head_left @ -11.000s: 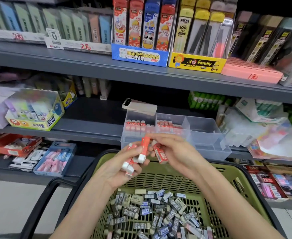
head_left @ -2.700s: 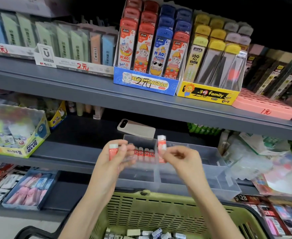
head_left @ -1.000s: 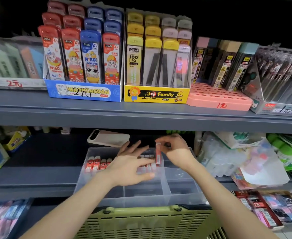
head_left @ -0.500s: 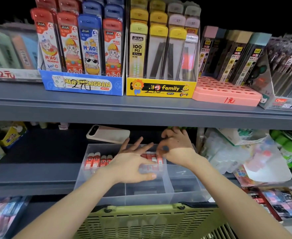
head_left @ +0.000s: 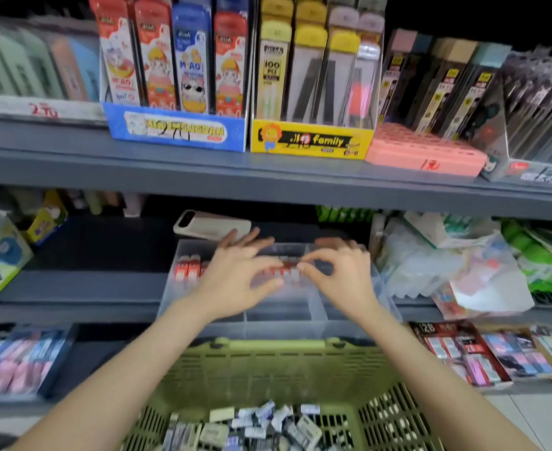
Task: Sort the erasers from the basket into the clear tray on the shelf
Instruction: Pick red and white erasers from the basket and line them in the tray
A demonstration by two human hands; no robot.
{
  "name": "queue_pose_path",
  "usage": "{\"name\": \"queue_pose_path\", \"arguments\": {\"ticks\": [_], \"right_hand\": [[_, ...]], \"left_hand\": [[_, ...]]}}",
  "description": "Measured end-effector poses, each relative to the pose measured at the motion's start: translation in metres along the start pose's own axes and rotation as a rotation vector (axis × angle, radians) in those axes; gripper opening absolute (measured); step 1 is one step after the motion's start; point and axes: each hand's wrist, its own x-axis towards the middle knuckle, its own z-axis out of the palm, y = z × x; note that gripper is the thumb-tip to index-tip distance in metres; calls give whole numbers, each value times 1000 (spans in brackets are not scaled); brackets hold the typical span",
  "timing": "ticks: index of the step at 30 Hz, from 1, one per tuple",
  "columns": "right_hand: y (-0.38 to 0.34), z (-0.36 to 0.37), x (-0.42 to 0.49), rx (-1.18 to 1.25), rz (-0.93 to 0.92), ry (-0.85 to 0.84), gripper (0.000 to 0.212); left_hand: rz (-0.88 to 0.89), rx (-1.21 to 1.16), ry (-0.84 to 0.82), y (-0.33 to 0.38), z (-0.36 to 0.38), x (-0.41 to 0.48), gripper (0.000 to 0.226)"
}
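Red-white erasers (head_left: 188, 271); clear tray (head_left: 281, 320); green slotted basket (head_left: 268, 362).

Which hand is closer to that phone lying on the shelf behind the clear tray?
Left. The left hand is over the clear tray, its fingers reaching almost to the phone. The right hand is farther right, away from it.

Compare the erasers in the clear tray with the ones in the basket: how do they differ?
Colour: the tray erasers have red-and-white sleeves; the basket erasers are grey, blue and white.
Pose: the tray erasers are lined up side by side in a row; the basket erasers lie in a loose heap, pointing every way.
Shared: both are small sleeved blocks.
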Motion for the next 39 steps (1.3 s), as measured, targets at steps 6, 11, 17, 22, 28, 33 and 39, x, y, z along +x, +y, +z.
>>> {"name": "queue_pose_path", "arguments": {"ticks": [6, 11, 17, 22, 28, 33, 39], "right_hand": [[-16, -10, -103, 414, -316, 75, 24], [0, 36, -173, 319, -148, -815, 20], [-12, 88, -244, 342, -134, -1133, 29], [-54, 128, -271, 207, -427, -1139, 42], [-65, 143, -283, -158, -703, -988, 53], [-66, 140, -270, -268, -648, -1123, 58], [-80, 141, -267, -357, -606, -1255, 51]], "left_hand": [[-51, 4, 281, 5, -33, -88, 32], [-199, 66, 269, 9, -46, -174, 32], [-281, 90, 86, 19, -50, -250, 39], [-298, 79, 60, 35, -43, -286, 38], [-365, 19, 35, 41, -36, -292, 41], [-427, -22, 41, 43, -38, -292, 41], [-451, -57, 48, 44, -39, -291, 42]]}}
